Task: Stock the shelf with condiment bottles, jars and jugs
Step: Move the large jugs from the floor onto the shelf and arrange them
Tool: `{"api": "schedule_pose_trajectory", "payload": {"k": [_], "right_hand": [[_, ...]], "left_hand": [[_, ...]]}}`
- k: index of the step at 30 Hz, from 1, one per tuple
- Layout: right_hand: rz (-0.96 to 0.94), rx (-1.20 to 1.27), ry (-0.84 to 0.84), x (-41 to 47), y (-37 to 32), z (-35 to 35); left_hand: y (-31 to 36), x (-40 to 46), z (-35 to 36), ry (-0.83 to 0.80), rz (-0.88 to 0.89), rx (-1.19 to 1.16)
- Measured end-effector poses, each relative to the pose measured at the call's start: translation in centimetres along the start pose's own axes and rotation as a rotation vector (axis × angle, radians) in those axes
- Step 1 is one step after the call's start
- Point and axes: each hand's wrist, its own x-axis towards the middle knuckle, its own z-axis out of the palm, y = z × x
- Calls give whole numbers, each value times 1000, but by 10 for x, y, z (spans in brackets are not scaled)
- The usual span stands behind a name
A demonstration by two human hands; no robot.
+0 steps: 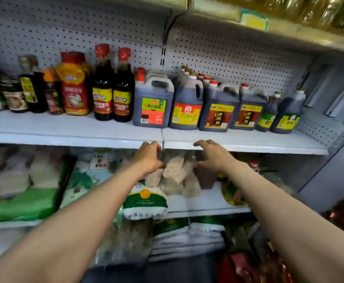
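Observation:
Dark sauce bottles and jugs line the white shelf (64,137) along its pegboard back. From the left stand small jars (13,97), a red-and-yellow bottle (75,86), two tall red-capped bottles (103,86), several handled jugs (152,101) and two smaller bottles (287,113). My left hand (148,158) and my right hand (212,156) reach out side by side just below the shelf's front edge, near its centre seam. Their fingers are loosely bent and hold nothing. The jug with the green label stands just above and behind my left hand.
A wide bare strip runs along the front of the shelf. The shelf below holds clear bags of grain (175,174), a green-and-white rice sack (144,201) and green bags (19,205). Oil bottles (310,9) fill the shelf above. A grey side panel (330,180) closes the right.

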Motion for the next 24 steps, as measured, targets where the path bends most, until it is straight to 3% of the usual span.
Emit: {"api": "schedule_pose_trajectory", "payload": {"k": [6,13,24], "right_hand": [[21,-11,-173,-66,-49,76],[15,3,-358,-111,-71,170],[139,248,-691,-188,-46,375]], "left_hand": [[-72,-83,29,-222,-93,47],[-133,-152,75,-328,-168,209],[-205,-245,219,-581,-444,-30]]}}
